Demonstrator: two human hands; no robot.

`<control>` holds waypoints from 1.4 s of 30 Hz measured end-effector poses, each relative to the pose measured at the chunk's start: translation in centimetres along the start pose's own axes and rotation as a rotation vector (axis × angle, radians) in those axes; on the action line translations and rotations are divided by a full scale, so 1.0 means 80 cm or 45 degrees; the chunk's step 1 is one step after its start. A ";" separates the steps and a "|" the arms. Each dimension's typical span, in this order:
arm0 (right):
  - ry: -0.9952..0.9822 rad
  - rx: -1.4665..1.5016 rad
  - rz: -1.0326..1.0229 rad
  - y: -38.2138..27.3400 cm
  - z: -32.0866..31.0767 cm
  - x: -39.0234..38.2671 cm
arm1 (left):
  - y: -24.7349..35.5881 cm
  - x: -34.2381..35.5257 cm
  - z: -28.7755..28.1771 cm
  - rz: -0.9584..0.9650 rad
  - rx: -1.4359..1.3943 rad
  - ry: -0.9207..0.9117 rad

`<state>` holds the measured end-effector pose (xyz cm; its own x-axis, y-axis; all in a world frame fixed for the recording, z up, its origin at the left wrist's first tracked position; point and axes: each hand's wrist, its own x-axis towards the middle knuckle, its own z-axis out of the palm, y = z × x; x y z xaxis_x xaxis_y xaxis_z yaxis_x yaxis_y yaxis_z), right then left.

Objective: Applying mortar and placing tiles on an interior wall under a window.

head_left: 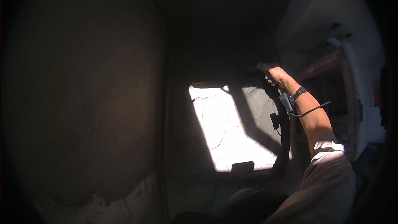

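My right hand (277, 74) reaches forward from the lower right, its fingers closed around a dark, narrow object (262, 67). Deep shadow hides most of that object, so its kind does not show. On the wrist sits a dark strap (299, 92) carrying a small grey device (286, 101), with a thin cable (315, 110) curving off it. A pale, loose sleeve (323, 178) covers the upper arm. My left hand is out of view.
A bright patch of sunlight (219, 128) falls on a rough, cracked grey surface. Left of it stands a broad dark wall (91, 99) with a paler ragged lower part (99, 207). On the right is a reddish-edged frame (321, 68) around a dark opening, beside a pale wall (352, 12).
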<state>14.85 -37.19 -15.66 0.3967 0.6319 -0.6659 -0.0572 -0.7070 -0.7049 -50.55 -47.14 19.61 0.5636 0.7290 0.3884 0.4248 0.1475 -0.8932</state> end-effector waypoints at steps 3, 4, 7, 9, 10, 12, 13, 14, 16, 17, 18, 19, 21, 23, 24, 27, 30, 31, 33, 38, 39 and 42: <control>-0.214 -0.095 0.069 -0.020 0.083 0.003 | -0.003 -0.011 0.001 -0.102 -0.087 -0.112; -0.304 -0.069 -0.102 -0.026 0.111 0.004 | -0.005 -0.012 0.003 -0.128 -0.115 -0.133; -0.602 -0.353 -0.272 -0.040 0.174 0.007 | -0.011 -0.009 0.004 -0.062 -0.098 -0.113; -0.680 -0.386 -0.261 -0.023 0.193 -0.016 | -0.017 -0.002 0.000 -0.012 -0.069 -0.097; -0.734 -0.398 -0.190 -0.010 0.196 -0.033 | -0.020 0.000 -0.004 0.004 -0.055 -0.104; -0.839 0.008 0.139 0.022 0.206 -0.072 | -0.023 0.004 -0.008 0.095 -0.037 -0.128; -0.936 -0.104 0.091 0.036 0.216 -0.093 | -0.023 0.005 -0.012 0.069 -0.038 -0.127; -0.969 -0.613 -0.194 0.054 0.208 -0.121 | -0.023 0.003 -0.014 -0.020 -0.100 -0.129; -0.471 -0.846 -1.890 0.071 0.209 -0.151 | -0.022 0.003 -0.014 -0.108 -0.174 -0.125; -0.497 -1.063 -1.708 0.073 0.208 -0.156 | -0.022 0.002 -0.012 -0.079 -0.176 -0.126; -0.457 -1.314 -1.439 0.068 0.206 -0.150 | -0.022 0.002 -0.010 -0.057 -0.169 -0.132; -0.273 -1.341 -1.533 0.061 0.205 -0.140 | -0.023 0.001 -0.008 -0.084 -0.158 -0.123; 0.025 -0.994 -1.704 0.032 0.210 -0.087 | -0.024 0.002 -0.004 -0.019 -0.210 0.072; 0.328 -1.267 -1.645 -0.001 0.217 -0.022 | -0.025 0.003 -0.003 -0.026 -0.207 0.060; 0.255 -1.056 -1.262 -0.022 0.220 0.010 | -0.025 0.004 -0.004 -0.028 -0.209 0.042; -0.717 0.166 -0.766 -0.058 0.229 0.049 | -0.025 0.003 -0.009 -0.062 -0.197 0.011; -0.241 -0.339 -0.391 -0.061 0.252 0.016 | -0.025 0.002 -0.009 -0.073 -0.215 0.001; -0.389 -0.303 -0.431 -0.056 0.259 -0.007 | -0.025 0.003 -0.009 -0.070 -0.223 -0.009; -0.456 -0.482 -0.453 -0.037 0.269 -0.055 | -0.026 0.002 -0.005 -0.059 -0.194 -0.033; -0.741 -0.716 -0.883 0.060 0.265 -0.197 | -0.029 -0.001 -0.003 -0.113 -0.276 0.009; -0.706 -0.845 -1.149 0.082 0.254 -0.225 | -0.027 -0.003 -0.005 -0.140 -0.300 0.009; -0.482 -1.175 -1.379 0.129 0.227 -0.277 | -0.028 -0.007 -0.010 -0.083 -0.219 -0.084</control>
<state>-11.18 -52.72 -12.65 -0.4026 0.9139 -0.0521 0.7542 0.2989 -0.5847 -51.22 -48.40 21.61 0.4858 0.7648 0.4232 0.5768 0.0833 -0.8126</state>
